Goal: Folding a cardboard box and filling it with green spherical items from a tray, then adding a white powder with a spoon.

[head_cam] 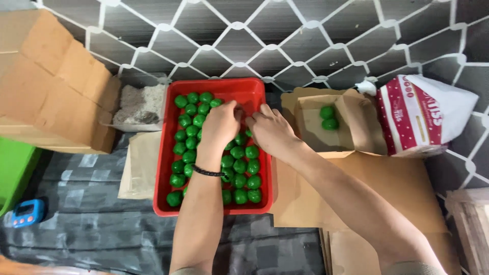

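Note:
A red tray holds several round green balls in rows. My left hand, with a black band on its wrist, reaches into the tray with fingers curled down among the balls near the far right corner. My right hand sits beside it, fingers also bent down at the same spot. Whether either hand grips a ball is hidden by the fingers. To the right, an open brown paper bag holds two green balls.
A cardboard box stands at the left, with a clear container of greyish powder beside it. A red-and-white plastic bag lies at the right. Flat brown paper bags lie under my right arm. A small blue timer sits at the lower left.

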